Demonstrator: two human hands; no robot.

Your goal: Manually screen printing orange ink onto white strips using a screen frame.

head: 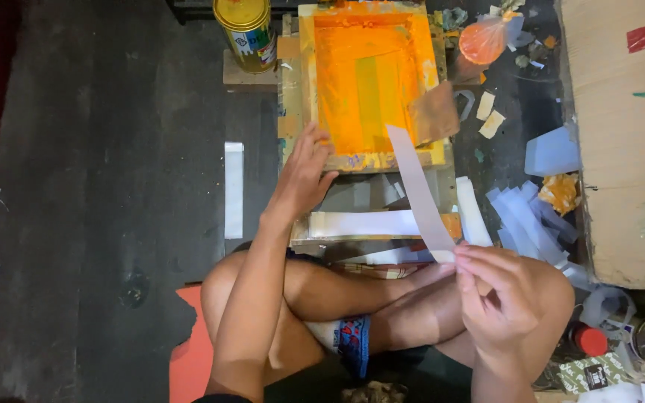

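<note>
While the person is sitting cross-legged on the dark floor (98,186), a narrow white strip (234,189) is lying alone on that floor, left of the work, and a yellow can (248,31) is standing at the far edge, just beside the left corner of a wooden screen frame (306,82). The frame's mesh is showing thick orange ink, with a brownish card (434,113) leaning at its right side. The left hand (304,173) is resting with fingers spread wide on the frame's near left corner, holding nothing. Just under the frame's near edge, a white sheet (367,223) is lying flat on a low board. The right hand (503,297) is pinching the lower end of a long pale paper strip (418,190), which is rising up and leftward across the frame's near right corner. Further right, a heap of similar pale strips (525,216) is lying on the floor, near the edge of a cardboard sheet (621,149), with a red-capped jar (590,340) at the near right corner.
</note>
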